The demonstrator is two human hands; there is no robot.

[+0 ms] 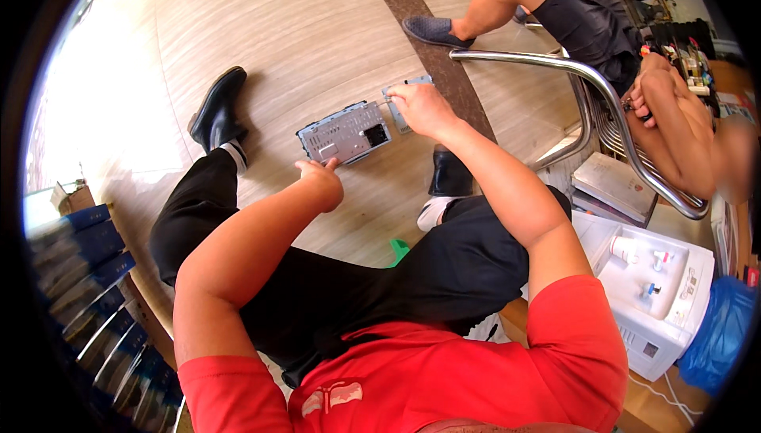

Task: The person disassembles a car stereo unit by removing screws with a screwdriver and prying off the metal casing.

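Note:
A grey metal box with perforated sides (pixel 346 132), like a car stereo chassis, lies on the wooden floor (pixel 301 29) between my feet. My left hand (pixel 320 177) touches its near left edge with the fingertips. My right hand (pixel 422 108) is at the box's far right corner, fingers closed around a small grey metal plate (pixel 406 84) that sits beside the box. What exactly the fingers pinch is hidden.
My black shoes (pixel 217 108) stand on either side of the box. Another person sits on a metal-framed chair (pixel 587 92) at the upper right. A white water dispenser (pixel 654 290) stands at the right, stacked blue boxes (pixel 87 274) at the left, a green object (pixel 399 251) under my leg.

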